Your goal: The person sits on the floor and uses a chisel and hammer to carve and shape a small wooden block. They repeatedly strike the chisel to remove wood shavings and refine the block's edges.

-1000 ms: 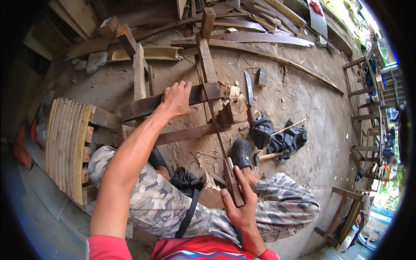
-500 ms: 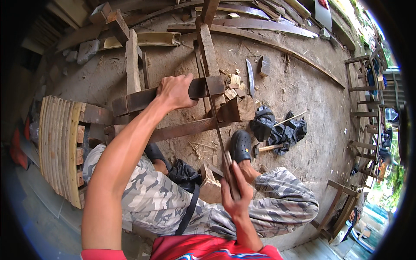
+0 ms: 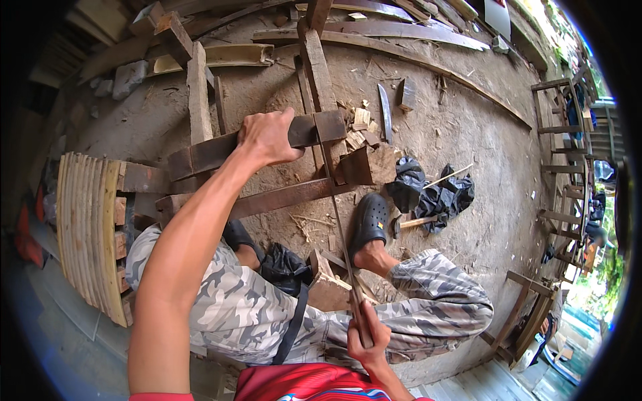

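Note:
My left hand [image 3: 267, 137] is closed over the top of a dark wooden beam [image 3: 212, 152], which lies raised across a wooden frame. Seen edge-on, a handsaw [image 3: 340, 224] runs from the beam's right end back towards my lap. Its thin blade crosses the beam a little right of my left hand, at a line near the end; how deep it sits there I cannot tell. My right hand [image 3: 369, 336] is wrapped round the saw's handle, low over my camouflage trousers. Below the held beam is a second dark beam [image 3: 284, 198], with a wooden block [image 3: 366, 166] beyond its right end.
A curved blade [image 3: 386, 113] and wood chips [image 3: 361, 120] lie on the dirt floor. Right of my shoe [image 3: 370, 224] are a hammer [image 3: 416, 222] and black plastic bags [image 3: 449, 200]. Stacked slats [image 3: 83, 234] stand at left; long boards [image 3: 401, 57] lie at the back.
My right hand has drawn the saw back towards my body, down and slightly right. My left hand stays on the beam, and the view has shifted slightly.

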The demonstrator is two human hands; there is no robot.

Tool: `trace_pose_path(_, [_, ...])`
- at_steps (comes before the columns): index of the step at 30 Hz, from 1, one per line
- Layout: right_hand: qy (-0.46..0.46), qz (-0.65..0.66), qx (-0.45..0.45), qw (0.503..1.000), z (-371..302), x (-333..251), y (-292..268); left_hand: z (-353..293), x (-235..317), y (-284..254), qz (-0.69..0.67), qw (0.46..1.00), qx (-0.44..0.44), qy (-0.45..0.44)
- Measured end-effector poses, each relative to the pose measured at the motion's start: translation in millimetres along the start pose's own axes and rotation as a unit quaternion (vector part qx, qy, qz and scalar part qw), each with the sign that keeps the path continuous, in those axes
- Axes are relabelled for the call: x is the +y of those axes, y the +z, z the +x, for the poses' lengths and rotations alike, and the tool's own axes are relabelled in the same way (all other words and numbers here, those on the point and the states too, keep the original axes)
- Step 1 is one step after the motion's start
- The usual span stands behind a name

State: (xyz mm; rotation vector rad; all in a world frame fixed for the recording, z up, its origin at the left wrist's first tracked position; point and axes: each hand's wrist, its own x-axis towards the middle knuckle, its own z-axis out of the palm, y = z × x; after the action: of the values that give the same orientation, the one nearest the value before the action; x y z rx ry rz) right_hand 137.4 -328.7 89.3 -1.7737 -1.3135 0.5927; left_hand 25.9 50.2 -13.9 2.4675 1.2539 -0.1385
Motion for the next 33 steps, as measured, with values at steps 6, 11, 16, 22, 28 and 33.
trace_pose_path(6, [0.060, 0.143, 0.035, 0.987, 125.5, 72.4, 99.7, 0.4, -3.4, 6.8, -0.002, 0.996, 0.081, 0.043])
trace_pose_path(11, [0.028, 0.076, 0.055, 0.995, 59.0, 74.4, 72.2, 1.5, -5.5, 12.5, -0.003, 0.996, 0.080, 0.025])
trace_pose_path(16, [0.044, 0.058, 0.013, 0.997, 10.9, 15.4, 12.6, 5.2, -10.6, 20.8, -0.023, 0.984, 0.156, 0.078])
trace_pose_path(22, [0.091, 0.148, 0.046, 0.984, 136.6, 78.9, 101.5, 8.0, -9.6, 12.8, -0.010, 0.998, 0.056, 0.017])
trace_pose_path(28, [0.142, 0.049, -0.017, 0.989, 38.2, 81.6, 63.7, 9.8, -6.5, 1.9, -0.036, 0.999, -0.001, -0.031])
trace_pose_path(33, [0.147, 0.081, -0.024, 0.986, 20.7, 3.6, 10.4, 8.9, -10.6, 8.5, -0.024, 0.996, 0.087, 0.025])
